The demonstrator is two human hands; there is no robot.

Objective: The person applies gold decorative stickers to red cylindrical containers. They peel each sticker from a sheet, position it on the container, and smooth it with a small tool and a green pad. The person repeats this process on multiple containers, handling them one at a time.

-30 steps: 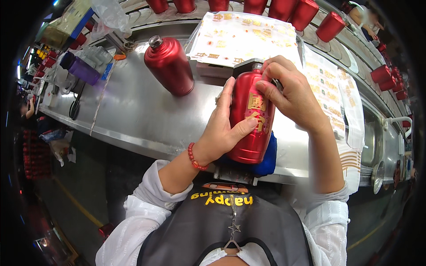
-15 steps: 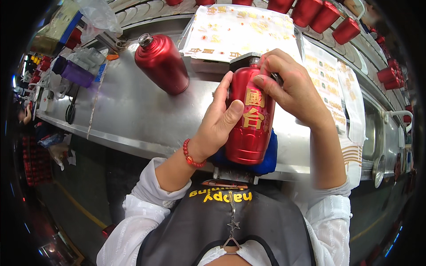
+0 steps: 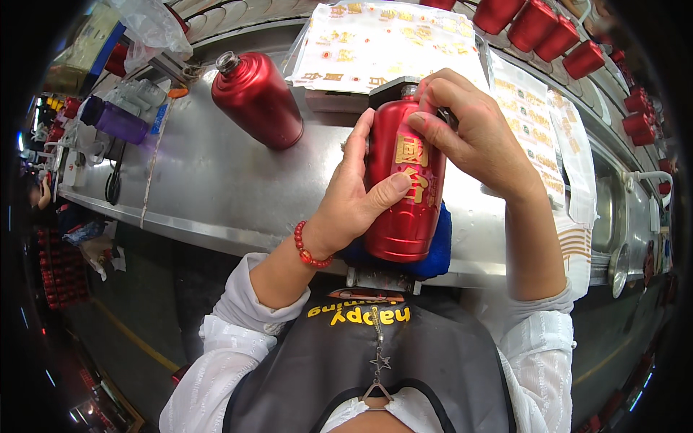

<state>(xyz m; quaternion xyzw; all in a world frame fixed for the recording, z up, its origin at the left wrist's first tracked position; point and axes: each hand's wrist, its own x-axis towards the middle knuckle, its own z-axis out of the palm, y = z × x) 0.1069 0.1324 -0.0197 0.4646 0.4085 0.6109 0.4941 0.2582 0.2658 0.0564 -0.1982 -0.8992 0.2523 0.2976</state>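
A glossy red bottle [image 3: 401,224] with raised gold characters down its front leans back in front of me, its base on a blue cloth [image 3: 438,249]. My left hand [image 3: 355,193] is wrapped round its left side, with the thumb lying over the lower gold character. At the bottle's shoulder, my right hand [image 3: 462,130] is closed in a pinch, thumb against the red surface just above the upper character. Whatever those fingertips hold, if anything, is hidden. A dark angular holder [image 3: 390,92] sits behind the bottle's neck.
Another red bottle [image 3: 260,101], plain and uncapped, stands left on the steel table [image 3: 209,173]. Printed sheets [image 3: 390,43] lie behind, with more label strips [image 3: 530,137] on the right. Farther left is a purple drink bottle [image 3: 115,119]. Red bottles [image 3: 530,25] line the conveyor at the back.
My left thumb has slid down and across onto the lower gold character. The right hand keeps its pinch near the shoulder. Red bottles on the far-right conveyor have shifted along.
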